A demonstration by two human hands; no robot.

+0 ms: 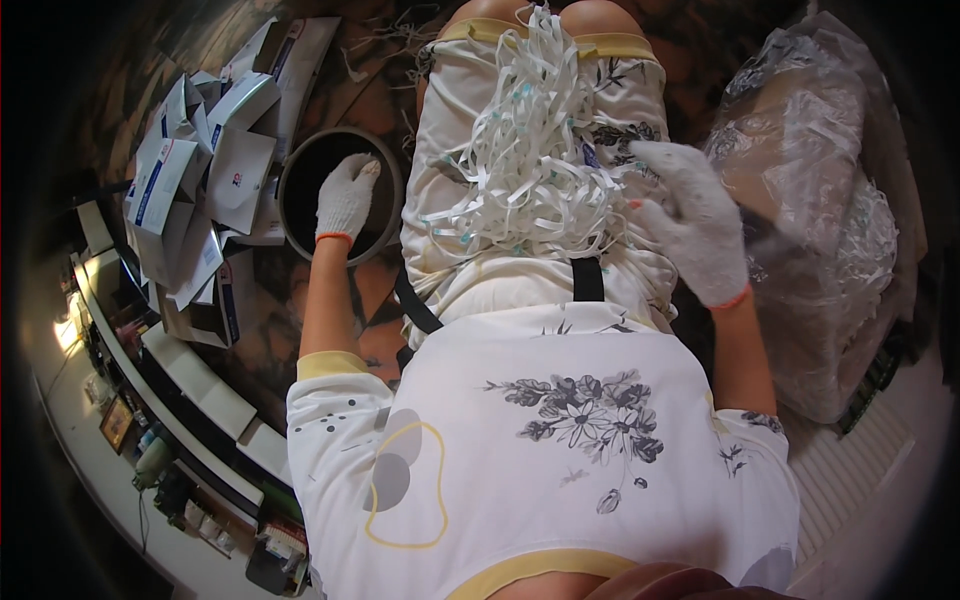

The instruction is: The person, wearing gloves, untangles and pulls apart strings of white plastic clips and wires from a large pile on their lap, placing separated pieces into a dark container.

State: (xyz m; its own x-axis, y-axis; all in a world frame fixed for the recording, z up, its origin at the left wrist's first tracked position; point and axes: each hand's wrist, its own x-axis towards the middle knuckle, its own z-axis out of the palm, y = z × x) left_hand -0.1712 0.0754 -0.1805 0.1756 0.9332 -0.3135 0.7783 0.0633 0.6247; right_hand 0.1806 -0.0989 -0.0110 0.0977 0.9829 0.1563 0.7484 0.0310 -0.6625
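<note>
A tangled heap of thin white elastic-looking strips [535,150], with small teal and blue bits among them, lies across my lap. My left hand [347,197], in a white knit glove with an orange cuff, is over the dark round bucket [283,205] to the left of my legs. Its fingers are curled together; whatever they may hold is too small to make out. My right hand [697,222], gloved the same way, hovers at the right edge of the heap. Thumb and fingers there are apart, with nothing visible between them.
Several opened white and blue cartons [165,190] are piled left of the bucket. On the right stands a large clear plastic bag [790,150] with more white strips [872,235] inside. Loose strips lie on the patterned floor [375,300]. Shelves with small items line the far left.
</note>
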